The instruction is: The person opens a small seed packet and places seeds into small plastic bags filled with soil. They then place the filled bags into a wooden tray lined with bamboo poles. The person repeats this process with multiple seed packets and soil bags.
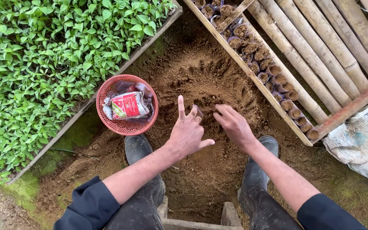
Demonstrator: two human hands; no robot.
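Nearby, red basket [126, 87] left of soil heap [201, 81], left hand [187, 133] holding small bag [198, 111], right hand [234, 124] empty, filled bags [273, 70] beyond.

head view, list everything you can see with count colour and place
soil pile: one, brown, centre
small bag: one, dark, between the fingers of the left hand
basket: one, red, left of the soil, holding packets
seedling bed: one, green, far left
filled bags: a row, too many to count, dark with brown soil, upper right
bamboo poles: several, tan, top right
sacks: white, right edge
boots: two, black, bottom
left hand: holding the bag
right hand: on the soil
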